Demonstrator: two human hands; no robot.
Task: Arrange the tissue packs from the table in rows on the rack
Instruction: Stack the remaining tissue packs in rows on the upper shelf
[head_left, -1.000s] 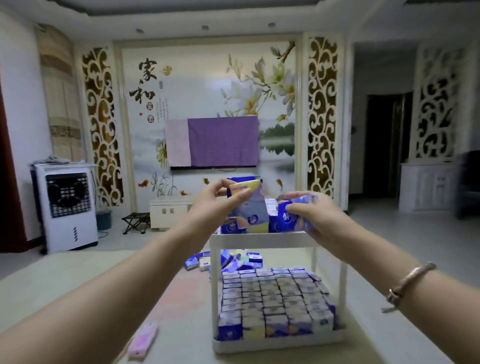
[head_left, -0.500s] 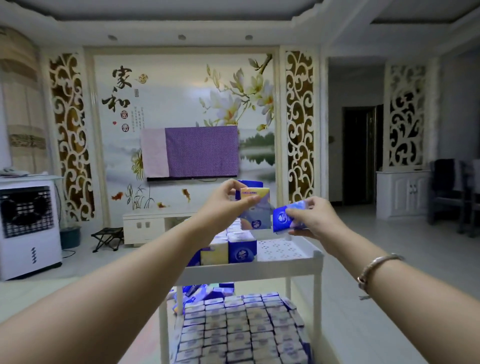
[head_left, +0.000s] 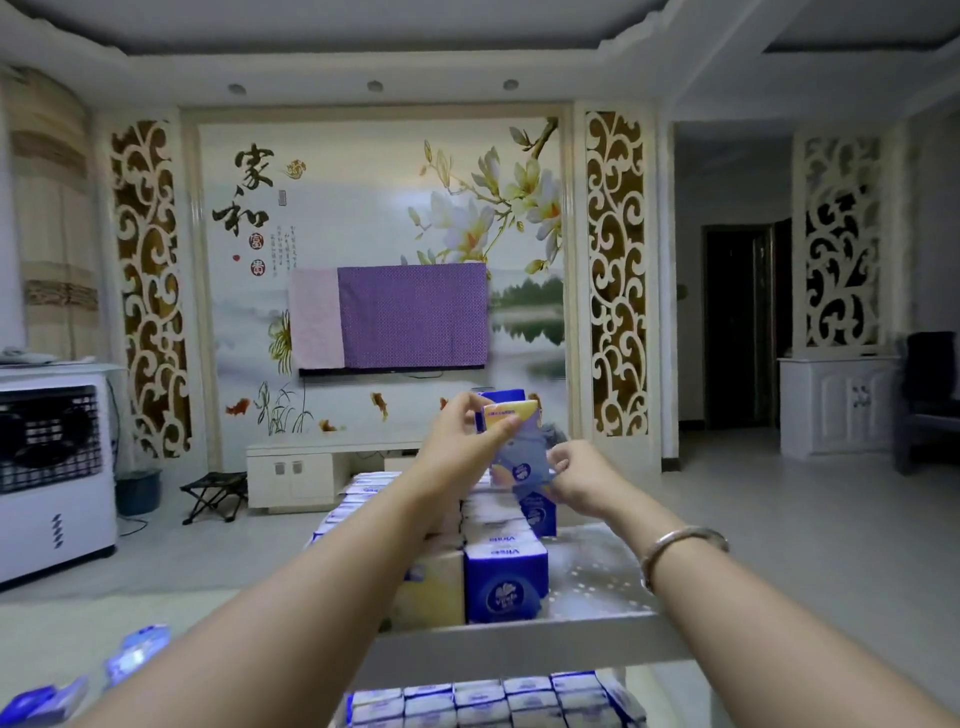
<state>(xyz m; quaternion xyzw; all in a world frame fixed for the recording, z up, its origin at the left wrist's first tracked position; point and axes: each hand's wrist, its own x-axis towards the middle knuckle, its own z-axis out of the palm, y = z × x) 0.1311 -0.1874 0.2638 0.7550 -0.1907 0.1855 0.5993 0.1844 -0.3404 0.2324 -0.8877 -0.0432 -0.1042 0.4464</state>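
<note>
We see the left hand (head_left: 457, 447) pinching a yellow-topped tissue pack (head_left: 511, 447) upright above the rack's top shelf (head_left: 597, 577), over the far end of the packed rows (head_left: 483, 540) there. The right hand (head_left: 574, 480), just right of that pack, has its fingers curled at the pack's lower edge, seemingly gripping it, though blur hides the contact. Below the top shelf, more packs (head_left: 483, 699) fill the lower tier

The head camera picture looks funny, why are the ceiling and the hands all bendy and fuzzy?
Head view: the wide lens bows the ceiling edges; the room is dim and bluish; the right hand and the tissue pack it touches are motion-blurred, the left hand slightly.
</note>
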